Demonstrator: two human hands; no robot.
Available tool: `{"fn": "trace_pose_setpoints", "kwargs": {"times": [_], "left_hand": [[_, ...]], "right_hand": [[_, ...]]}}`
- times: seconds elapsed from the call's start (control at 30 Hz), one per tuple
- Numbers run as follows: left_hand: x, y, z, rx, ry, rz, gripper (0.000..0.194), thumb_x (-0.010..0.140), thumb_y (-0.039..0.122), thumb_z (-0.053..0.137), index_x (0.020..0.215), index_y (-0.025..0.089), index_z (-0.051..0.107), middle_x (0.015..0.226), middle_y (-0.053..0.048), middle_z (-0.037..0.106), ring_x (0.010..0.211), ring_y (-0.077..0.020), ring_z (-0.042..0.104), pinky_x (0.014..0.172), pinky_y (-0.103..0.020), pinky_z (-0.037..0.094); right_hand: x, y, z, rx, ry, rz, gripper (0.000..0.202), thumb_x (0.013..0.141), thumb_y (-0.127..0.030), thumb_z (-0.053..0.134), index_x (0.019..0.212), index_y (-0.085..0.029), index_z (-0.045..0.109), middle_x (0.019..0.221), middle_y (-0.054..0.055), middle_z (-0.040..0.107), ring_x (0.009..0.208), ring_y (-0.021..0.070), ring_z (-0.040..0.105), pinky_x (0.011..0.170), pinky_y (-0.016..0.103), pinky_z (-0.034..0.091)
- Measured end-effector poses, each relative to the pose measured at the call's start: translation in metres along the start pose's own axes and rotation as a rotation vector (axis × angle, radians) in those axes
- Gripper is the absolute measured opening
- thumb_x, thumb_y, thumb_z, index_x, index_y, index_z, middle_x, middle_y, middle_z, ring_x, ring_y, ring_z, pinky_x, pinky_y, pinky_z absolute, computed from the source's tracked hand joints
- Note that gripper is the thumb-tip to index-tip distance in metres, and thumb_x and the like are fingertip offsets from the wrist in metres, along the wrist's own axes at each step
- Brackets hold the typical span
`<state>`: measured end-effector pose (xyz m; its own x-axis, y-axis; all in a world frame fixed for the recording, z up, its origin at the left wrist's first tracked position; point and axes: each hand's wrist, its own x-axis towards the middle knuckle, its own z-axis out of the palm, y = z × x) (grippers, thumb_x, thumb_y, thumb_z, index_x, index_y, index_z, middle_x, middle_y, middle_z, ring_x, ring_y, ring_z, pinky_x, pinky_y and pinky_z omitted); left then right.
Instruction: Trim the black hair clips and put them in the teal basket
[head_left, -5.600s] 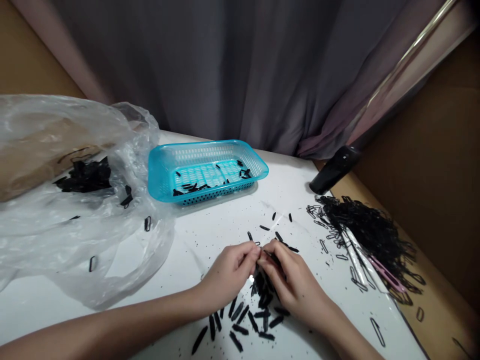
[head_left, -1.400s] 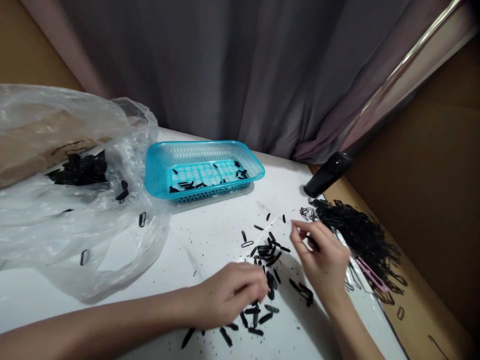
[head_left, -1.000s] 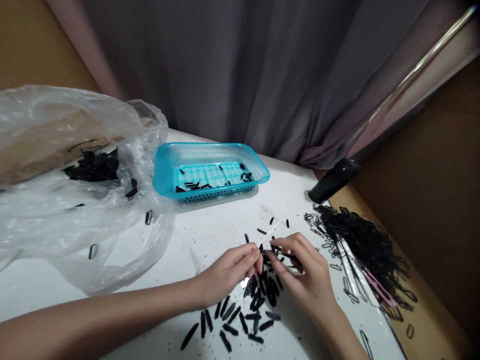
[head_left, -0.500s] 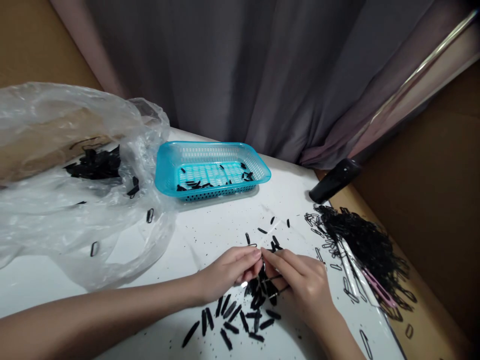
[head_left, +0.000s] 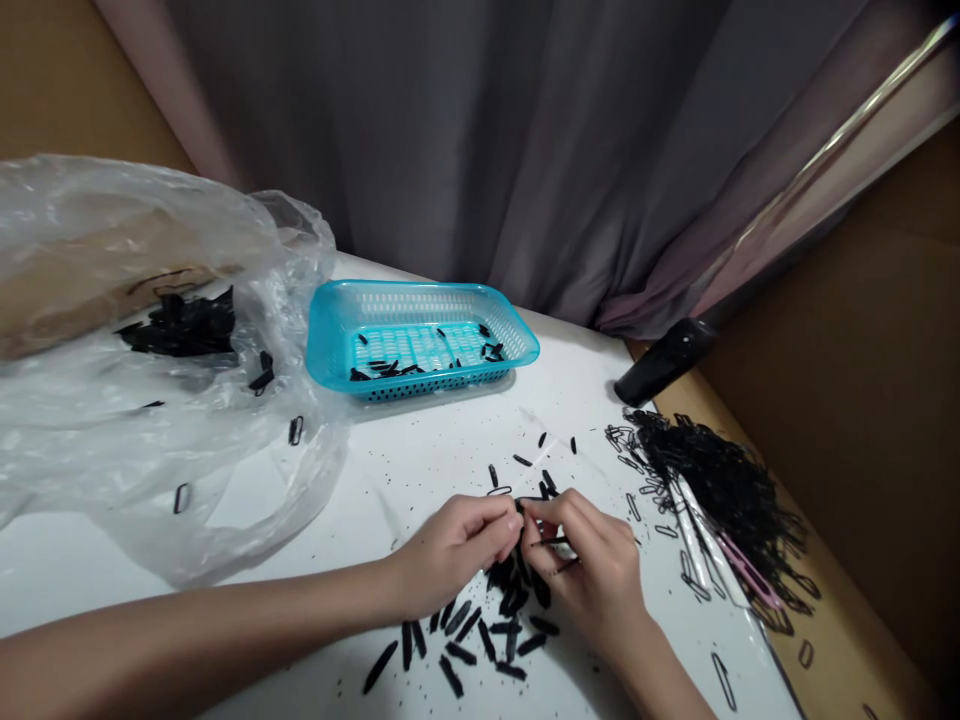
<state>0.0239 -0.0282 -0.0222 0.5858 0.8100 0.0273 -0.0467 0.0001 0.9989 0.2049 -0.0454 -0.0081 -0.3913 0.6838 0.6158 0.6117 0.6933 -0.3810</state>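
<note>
My left hand (head_left: 461, 550) is closed, with thumb and finger pinching a small black piece (head_left: 520, 507) that is mostly hidden by the fingertips. My right hand (head_left: 596, 565) meets it there, fingers closed around a thin dark two-pronged tool (head_left: 553, 541) that looks like tweezers. Its fingertips touch the same black piece. Beneath both hands lies a heap of narrow black strips (head_left: 512, 597), with several more strips spread in front of it. A thin black loop (head_left: 499, 491) rests just behind my left fingertips.
Behind the hands stands a blue basket (head_left: 324, 335) with black pieces inside. A clear plastic bag (head_left: 247, 540) covers the left side. At right are a heap of black loops (head_left: 720, 480), a pink-handled tool (head_left: 750, 570) and a black cylindrical object (head_left: 664, 360).
My right fingers have bent more and shifted slightly at the pinch point. The left thumb has moved a little lower. The whole view has shifted slightly left.
</note>
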Motion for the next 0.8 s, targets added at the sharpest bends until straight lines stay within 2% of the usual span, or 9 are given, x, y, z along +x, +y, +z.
{"fn": "trace_pose_setpoints", "kwargs": {"times": [0.27,0.6,0.63,0.7,0.77,0.8], "left_hand": [[-0.001,0.001,0.001,0.054,0.033,0.048,0.038,0.097,0.041,0.039,0.065,0.021,0.035,0.061,0.006,0.033,0.057,-0.0120,0.031,0.056,-0.026,0.027],[-0.002,0.001,0.001,0.066,0.058,0.070,0.035,0.097,0.037,0.038,0.066,0.021,0.035,0.064,0.005,0.034,0.060,-0.0133,0.032,0.058,-0.027,0.028],[-0.004,0.001,0.003,0.081,0.021,0.090,0.035,0.097,0.036,0.038,0.065,0.021,0.035,0.063,0.004,0.034,0.059,-0.0136,0.032,0.058,-0.028,0.028],[-0.010,0.001,0.006,0.132,-0.136,0.171,0.036,0.095,0.033,0.040,0.063,0.022,0.033,0.060,0.004,0.035,0.058,-0.0142,0.033,0.059,-0.029,0.029],[-0.016,0.003,0.009,0.188,-0.295,0.248,0.036,0.094,0.030,0.041,0.061,0.022,0.029,0.058,0.003,0.034,0.057,-0.0149,0.033,0.061,-0.031,0.030],[-0.019,0.004,0.011,0.198,-0.296,0.246,0.035,0.094,0.028,0.041,0.062,0.022,0.028,0.059,0.003,0.034,0.057,-0.0150,0.034,0.060,-0.030,0.030]], "right_hand": [[0.002,-0.004,-0.003,0.121,-0.034,0.091,0.008,0.092,-0.014,0.056,0.097,-0.017,0.062,0.075,0.001,0.060,0.061,0.0118,0.057,0.055,0.022,0.046],[0.007,-0.007,-0.001,0.093,-0.011,0.113,0.010,0.089,-0.013,0.056,0.091,-0.018,0.064,0.071,0.000,0.062,0.058,0.0116,0.057,0.053,0.022,0.046],[0.008,-0.004,-0.004,0.069,0.014,0.115,0.010,0.088,-0.013,0.056,0.088,-0.018,0.064,0.070,0.000,0.062,0.057,0.0111,0.057,0.051,0.021,0.045],[0.010,0.005,-0.013,-0.001,0.110,0.131,0.012,0.088,-0.013,0.057,0.080,-0.020,0.062,0.065,-0.003,0.060,0.052,0.0096,0.052,0.048,0.020,0.040],[0.013,0.015,-0.023,-0.053,0.217,0.185,0.011,0.088,-0.011,0.058,0.085,-0.019,0.064,0.063,-0.004,0.054,0.050,0.0093,0.046,0.046,0.021,0.034],[0.014,0.018,-0.027,-0.080,0.272,0.223,0.010,0.088,-0.011,0.059,0.088,-0.019,0.065,0.063,-0.004,0.051,0.051,0.0097,0.044,0.047,0.022,0.033]]}}
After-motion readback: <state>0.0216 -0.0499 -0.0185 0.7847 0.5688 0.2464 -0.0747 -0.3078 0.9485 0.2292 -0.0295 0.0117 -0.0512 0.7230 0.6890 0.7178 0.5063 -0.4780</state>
